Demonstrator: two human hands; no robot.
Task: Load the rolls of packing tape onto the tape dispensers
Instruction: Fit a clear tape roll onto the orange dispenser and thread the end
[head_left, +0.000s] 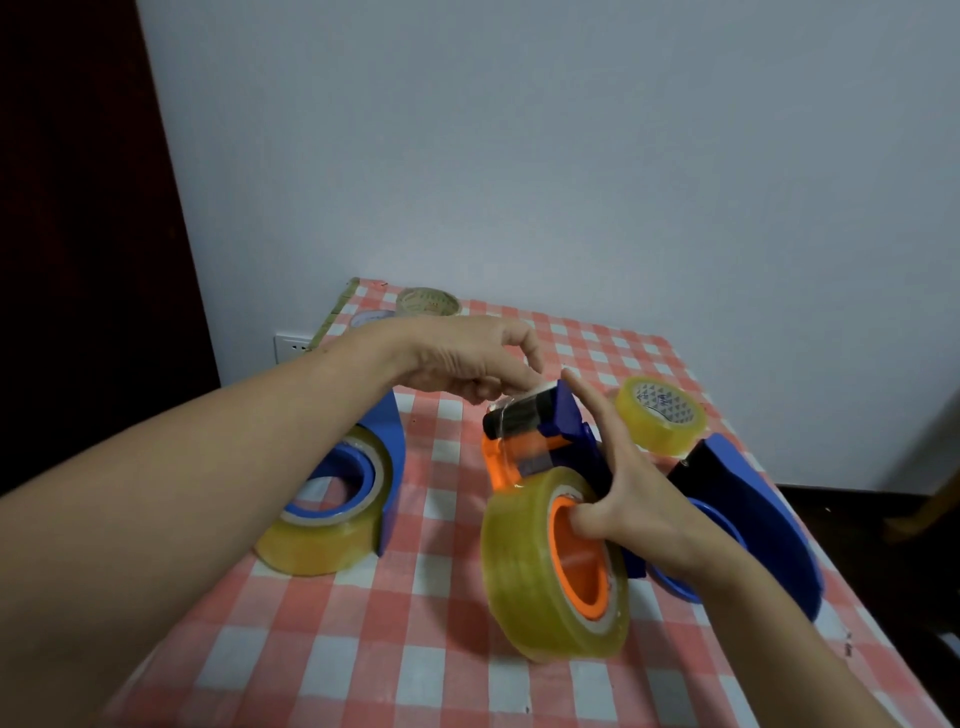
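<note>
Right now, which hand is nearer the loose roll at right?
Right. The right hand, holding the dispenser, is just beside the roll; the left hand pinches tape farther left.

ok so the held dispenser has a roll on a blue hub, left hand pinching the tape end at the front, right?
Not quite. The hub is orange, not blue; the head view shows it. The rest holds: the roll sits on that hub of the held dispenser, and the left hand pinches the tape end at the front.
</note>
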